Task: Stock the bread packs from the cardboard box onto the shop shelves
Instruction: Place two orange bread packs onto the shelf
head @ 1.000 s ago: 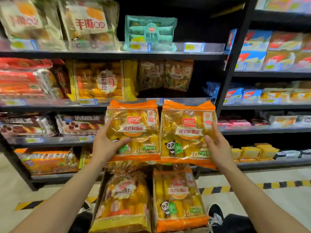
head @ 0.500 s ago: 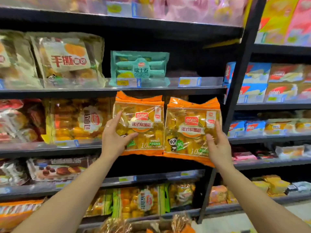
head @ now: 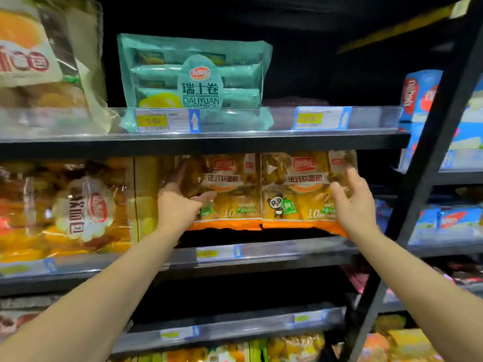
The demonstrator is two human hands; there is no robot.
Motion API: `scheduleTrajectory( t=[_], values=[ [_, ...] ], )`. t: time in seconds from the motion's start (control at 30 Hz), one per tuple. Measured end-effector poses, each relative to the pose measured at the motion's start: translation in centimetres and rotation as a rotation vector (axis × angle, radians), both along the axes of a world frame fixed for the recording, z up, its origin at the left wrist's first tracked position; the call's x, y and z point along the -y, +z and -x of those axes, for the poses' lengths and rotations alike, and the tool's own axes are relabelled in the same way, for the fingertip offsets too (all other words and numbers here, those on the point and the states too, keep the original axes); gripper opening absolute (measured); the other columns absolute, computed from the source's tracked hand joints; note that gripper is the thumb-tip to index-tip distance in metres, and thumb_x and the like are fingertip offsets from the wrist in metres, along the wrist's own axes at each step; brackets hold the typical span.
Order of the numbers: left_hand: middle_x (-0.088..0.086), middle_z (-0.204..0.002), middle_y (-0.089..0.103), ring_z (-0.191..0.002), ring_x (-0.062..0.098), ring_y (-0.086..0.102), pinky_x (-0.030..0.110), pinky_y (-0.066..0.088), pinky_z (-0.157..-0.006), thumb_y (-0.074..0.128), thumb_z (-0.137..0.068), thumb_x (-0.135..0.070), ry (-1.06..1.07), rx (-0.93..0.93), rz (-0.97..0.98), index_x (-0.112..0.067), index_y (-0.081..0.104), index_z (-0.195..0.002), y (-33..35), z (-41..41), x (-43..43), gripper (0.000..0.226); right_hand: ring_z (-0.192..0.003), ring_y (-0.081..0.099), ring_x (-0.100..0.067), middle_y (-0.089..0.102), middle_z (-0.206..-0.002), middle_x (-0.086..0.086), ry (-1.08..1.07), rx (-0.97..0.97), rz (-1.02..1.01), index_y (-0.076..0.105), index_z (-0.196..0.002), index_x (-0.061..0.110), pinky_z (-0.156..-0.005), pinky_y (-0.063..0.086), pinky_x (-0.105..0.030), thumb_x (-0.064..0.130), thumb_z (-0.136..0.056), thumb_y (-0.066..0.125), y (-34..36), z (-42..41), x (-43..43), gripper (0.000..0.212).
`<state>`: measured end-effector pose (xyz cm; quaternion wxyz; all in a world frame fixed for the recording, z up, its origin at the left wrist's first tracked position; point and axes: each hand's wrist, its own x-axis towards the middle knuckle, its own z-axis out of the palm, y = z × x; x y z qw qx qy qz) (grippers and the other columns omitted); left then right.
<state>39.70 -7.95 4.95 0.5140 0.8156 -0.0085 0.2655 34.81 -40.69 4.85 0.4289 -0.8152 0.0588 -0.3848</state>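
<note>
Two orange-edged bread packs stand side by side, upright, just above the second shelf [head: 261, 253], their tops tucked under the shelf above. My left hand [head: 180, 205] grips the left bread pack [head: 230, 194] at its left side. At the right bread pack [head: 300, 192], my right hand [head: 352, 202] holds the right edge. Both packs hang slightly above the shelf's front rail. The cardboard box is out of view.
A teal Swiss roll pack [head: 194, 82] stands on the upper shelf [head: 209, 142]. A yellow bread pack [head: 78, 207] fills the second shelf to the left. A black upright post [head: 433, 158] bounds the bay on the right, with blue boxes [head: 444, 218] beyond it.
Both hands have lifted the two packs up and forward into the second shelf's opening. The view has moved closer and higher, so the box has dropped out of sight.
</note>
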Motion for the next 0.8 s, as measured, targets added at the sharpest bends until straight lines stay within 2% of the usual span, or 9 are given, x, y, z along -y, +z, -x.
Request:
scheduleTrajectory(
  t=[0.1,0.17,0.23,0.33,0.4,0.47,0.53,0.67,0.8],
  values=[
    [0.007,-0.141,0.052,-0.128,0.026,0.05,0.035,0.041,-0.106,0.088,-0.061,-0.043,-0.021,0.066,-0.124,-0.022,0.039,-0.146,-1.4,-3.9,0.7,0.101,-0.107,0.055,-0.029,0.056,-0.111,-0.014,-0.03,-0.121,0.089,0.051,-0.134,0.005,-0.076,0.032,-0.022,0.018,-0.092,0.057,-1.6,-3.1,-0.5,0.044],
    [0.012,-0.15,0.039,-0.137,0.027,0.038,0.031,0.029,-0.113,0.09,-0.062,-0.033,-0.058,0.078,-0.215,-0.013,0.032,-0.149,-2.0,-6.2,1.0,0.107,-0.115,0.053,-0.033,0.054,-0.125,-0.017,0.015,-0.27,0.141,0.045,-0.138,0.005,-0.085,0.037,-0.027,0.015,-0.088,0.066,-2.2,-5.3,-0.9,0.056],
    [0.011,-0.159,0.02,-0.145,0.026,0.022,0.027,0.017,-0.114,0.089,-0.064,-0.032,-0.113,0.046,-0.399,-0.012,0.016,-0.153,-2.5,-7.9,0.6,0.116,-0.12,0.051,-0.033,0.052,-0.135,-0.018,0.049,-0.459,0.226,0.044,-0.138,0.002,-0.091,0.037,-0.026,0.023,-0.083,0.074,-1.8,-7.0,-1.4,0.065],
    [0.005,-0.162,-0.011,-0.149,0.025,0.0,0.033,0.01,-0.117,0.083,-0.063,-0.054,-0.097,-0.008,-0.622,-0.034,-0.008,-0.152,-3.7,-9.5,-0.4,0.129,-0.131,0.045,-0.033,0.041,-0.148,-0.018,-0.017,-0.735,0.43,0.032,-0.147,0.005,-0.098,0.037,-0.028,0.051,-0.082,0.068,-2.3,-9.1,-1.4,0.088],
    [0.005,-0.159,-0.021,-0.148,0.03,-0.003,0.039,0.014,-0.118,0.078,-0.061,-0.065,-0.048,-0.037,-0.714,-0.049,-0.013,-0.146,-4.5,-10.3,-0.7,0.125,-0.137,0.038,-0.032,0.031,-0.154,-0.015,-0.019,-0.816,0.526,0.024,-0.151,0.014,-0.103,0.034,-0.029,0.063,-0.08,0.063,-3.3,-10.3,-1.3,0.095],
    [0.009,-0.157,-0.026,-0.148,0.036,-0.005,0.043,0.016,-0.118,0.075,-0.063,-0.067,-0.002,-0.033,-0.76,-0.05,-0.013,-0.145,-4.9,-11.3,-0.5,0.122,-0.14,0.033,-0.031,0.019,-0.16,-0.012,0.01,-0.774,0.547,0.01,-0.154,0.029,-0.108,0.034,-0.034,0.063,-0.079,0.063,-4.0,-11.4,-1.3,0.098],
    [0.009,-0.154,-0.034,-0.146,0.036,-0.014,0.045,0.01,-0.118,0.074,-0.067,-0.064,0.052,-0.022,-0.784,-0.045,-0.016,-0.147,-5.2,-12.3,0.1,0.122,-0.139,0.033,-0.032,0.004,-0.162,-0.013,0.013,-0.669,0.546,0.0,-0.152,0.037,-0.109,0.036,-0.04,0.06,-0.079,0.065,-4.3,-13.2,-1.6,0.1],
    [0.0,-0.149,-0.045,-0.143,0.032,-0.027,0.047,0.002,-0.117,0.072,-0.071,-0.061,0.108,-0.041,-0.742,-0.048,-0.025,-0.143,-5.9,-13.8,1.0,0.121,-0.138,0.028,-0.049,-0.036,-0.153,-0.012,-0.05,-0.584,0.527,-0.018,-0.146,0.048,-0.106,0.039,-0.052,0.055,-0.069,0.077,-4.8,-16.3,-2.6,0.123],
    [0.003,-0.148,-0.045,-0.142,0.034,-0.027,0.047,0.005,-0.117,0.075,-0.071,-0.058,0.106,0.007,-0.735,-0.048,-0.024,-0.143,-6.2,-14.4,1.1,0.123,-0.143,0.015,-0.049,-0.043,-0.15,-0.008,-0.057,-0.564,0.452,-0.023,-0.142,0.051,-0.11,0.034,-0.054,0.051,-0.07,0.079,-5.4,-17.2,-2.4,0.125]
  ],
)
